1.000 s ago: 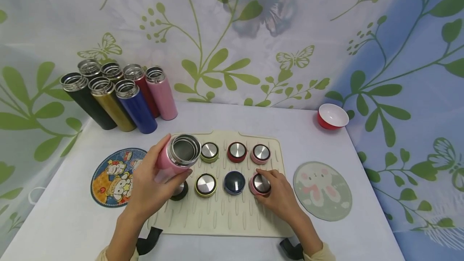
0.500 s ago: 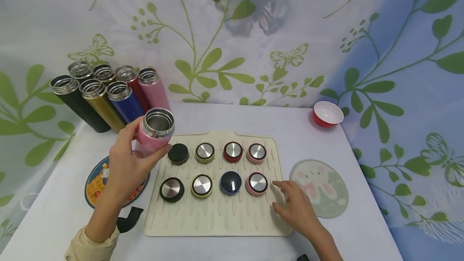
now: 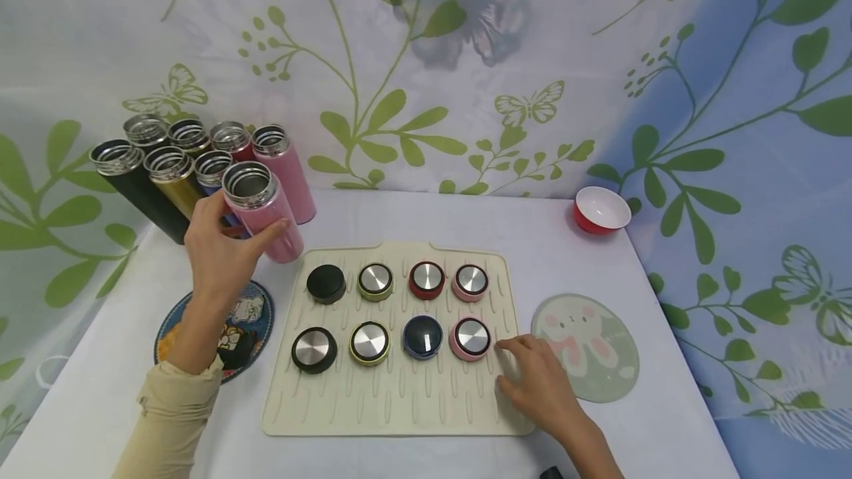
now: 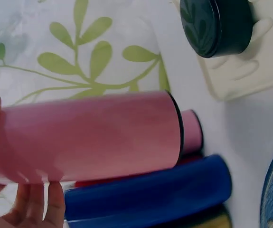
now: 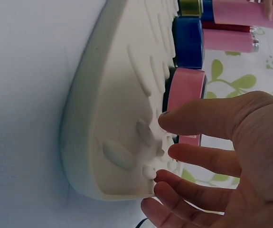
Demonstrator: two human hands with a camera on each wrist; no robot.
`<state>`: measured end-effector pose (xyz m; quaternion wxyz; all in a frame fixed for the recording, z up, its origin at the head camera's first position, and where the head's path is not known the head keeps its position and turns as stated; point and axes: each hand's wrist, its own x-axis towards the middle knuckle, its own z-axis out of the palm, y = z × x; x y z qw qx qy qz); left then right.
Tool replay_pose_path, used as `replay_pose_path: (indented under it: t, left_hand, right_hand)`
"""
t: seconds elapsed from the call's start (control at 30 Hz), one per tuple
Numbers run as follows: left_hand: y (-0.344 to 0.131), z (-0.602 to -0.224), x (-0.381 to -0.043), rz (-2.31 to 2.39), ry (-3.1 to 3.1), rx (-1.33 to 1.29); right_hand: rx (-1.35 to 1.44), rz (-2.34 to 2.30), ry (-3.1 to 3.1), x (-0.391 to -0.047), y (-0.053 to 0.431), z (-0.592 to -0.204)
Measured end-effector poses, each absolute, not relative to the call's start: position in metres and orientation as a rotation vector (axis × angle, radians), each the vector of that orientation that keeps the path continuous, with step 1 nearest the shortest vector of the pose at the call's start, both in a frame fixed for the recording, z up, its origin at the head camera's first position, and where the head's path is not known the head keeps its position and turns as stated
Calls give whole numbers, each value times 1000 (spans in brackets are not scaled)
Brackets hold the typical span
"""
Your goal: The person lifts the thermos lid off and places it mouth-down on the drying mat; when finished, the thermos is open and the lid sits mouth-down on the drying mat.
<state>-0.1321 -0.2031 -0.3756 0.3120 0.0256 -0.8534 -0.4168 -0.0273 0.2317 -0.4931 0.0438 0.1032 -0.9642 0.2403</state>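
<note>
My left hand [image 3: 216, 250] grips an uncapped pink thermos bottle [image 3: 271, 219] near its steel-rimmed neck, at the front right of the bottle group. In the left wrist view, that bottle [image 4: 89, 135] overlaps a blue bottle [image 4: 150, 194] and another pink one [image 4: 192, 133]. At the mat's right side, my right hand [image 3: 542, 383] holds nothing, its fingers spread and relaxed. The pink lid [image 3: 471, 338] closest to it lies just left of its fingertips. Beside that lid, a blue lid [image 3: 422, 336] sits in the same front row.
A cream ridged mat [image 3: 399, 412] bears two rows of bottle lids, among them a red one [image 3: 427, 279] and a black one [image 3: 326, 284]. Open bottles, including a dark green one [image 3: 149, 202], cluster back left. A red bowl [image 3: 599, 216] and a round bunny mat [image 3: 589, 346] lie right.
My left hand has carried the pink bottle left and back, from over the mat to the bottle group. My right hand has let go of the front pink lid and drawn off to the right.
</note>
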Motion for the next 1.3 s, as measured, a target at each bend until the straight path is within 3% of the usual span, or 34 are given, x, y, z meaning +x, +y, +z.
replay_pose_path:
  t: [0.5,0.97,1.3]
  left_hand:
    - [-206,-420,-186,-1161,-2191,145]
    - [-201,-430,-201,-1174,-2096,177]
    - [-200,-438,-205,-872,-2110,183]
  right_hand:
    - [358,667,-2928,-25,229,-497]
    - [373,662,-2915,-28,228,-499]
    - [379,656,-2900,-28,228,-501]
